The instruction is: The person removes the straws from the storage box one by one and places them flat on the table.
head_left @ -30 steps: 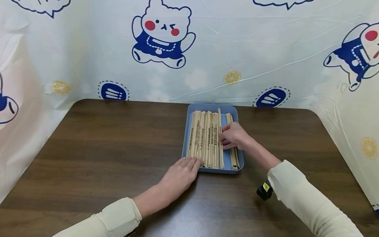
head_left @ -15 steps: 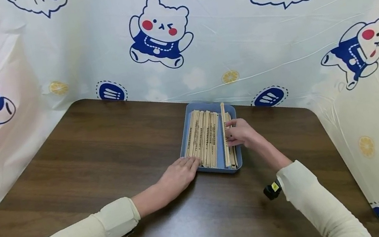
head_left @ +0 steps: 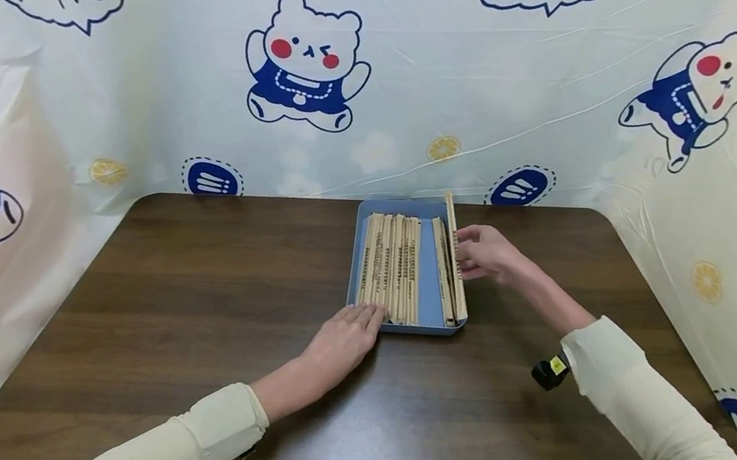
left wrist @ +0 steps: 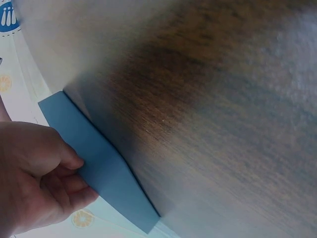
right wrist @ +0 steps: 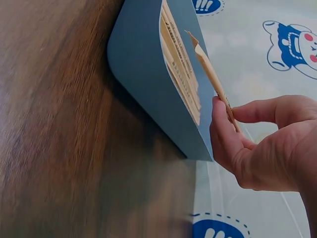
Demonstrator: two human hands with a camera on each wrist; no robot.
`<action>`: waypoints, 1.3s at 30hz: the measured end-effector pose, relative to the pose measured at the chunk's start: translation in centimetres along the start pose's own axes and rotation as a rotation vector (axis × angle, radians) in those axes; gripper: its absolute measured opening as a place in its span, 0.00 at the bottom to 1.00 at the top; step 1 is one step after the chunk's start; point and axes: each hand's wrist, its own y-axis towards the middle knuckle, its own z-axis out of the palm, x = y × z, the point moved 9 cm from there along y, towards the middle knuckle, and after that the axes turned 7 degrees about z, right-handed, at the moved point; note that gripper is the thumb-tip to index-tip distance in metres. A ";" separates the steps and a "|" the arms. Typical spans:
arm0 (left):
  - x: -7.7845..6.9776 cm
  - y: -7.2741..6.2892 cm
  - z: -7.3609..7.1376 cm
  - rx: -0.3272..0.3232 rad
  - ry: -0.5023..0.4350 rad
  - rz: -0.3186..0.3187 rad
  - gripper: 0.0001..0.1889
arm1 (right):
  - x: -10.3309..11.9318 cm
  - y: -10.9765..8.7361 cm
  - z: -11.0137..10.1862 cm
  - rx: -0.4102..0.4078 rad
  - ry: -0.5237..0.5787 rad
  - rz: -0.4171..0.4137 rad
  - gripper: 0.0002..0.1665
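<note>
A shallow blue tray [head_left: 433, 292] stands near the table's back edge. On its left side lies a row of chopsticks in printed paper sleeves [head_left: 390, 267]; a smaller group of wrapped chopsticks [head_left: 445, 274] lies along its right side, with bare tray bottom between. My right hand [head_left: 488, 252] pinches one wrapped pair of chopsticks [right wrist: 210, 69] between thumb and fingers, over the tray's right wall. My left hand [head_left: 346, 339] holds the tray's front-left corner, its fingertips over the rim beside the row; in the left wrist view thumb and fingers meet the blue wall [left wrist: 109, 171].
The brown wooden table [head_left: 238, 286] spreads left and in front of the tray. A printed cloth [head_left: 425, 47] with bears hangs close behind the tray and along both sides. A small black device [head_left: 551, 372] is strapped under the right sleeve.
My right hand has carried one wrapped pair of chopsticks from the left row across to the tray's right wall. The left hand has stayed on the tray.
</note>
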 end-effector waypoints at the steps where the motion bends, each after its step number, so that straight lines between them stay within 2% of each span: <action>1: 0.0 0.0 0.0 -0.002 -0.001 -0.001 0.22 | -0.1 -0.1 -0.2 0.003 0.000 -0.005 0.32; 13: 0.0 0.1 0.1 -0.014 -0.014 -0.005 0.21 | -2.5 -0.8 -3.0 -0.010 -0.001 -0.014 0.32; 23: 0.0 0.1 -0.1 0.009 -0.014 -0.006 0.22 | -5.3 0.1 -5.2 -0.061 -0.012 0.049 0.31; 31: 0.1 0.2 -0.1 -0.007 -0.029 -0.004 0.22 | -6.3 0.2 -5.6 -0.058 -0.004 0.057 0.31; 39: 0.0 0.2 0.0 0.008 -0.031 0.000 0.22 | -6.8 0.7 -5.6 -0.064 -0.013 0.054 0.29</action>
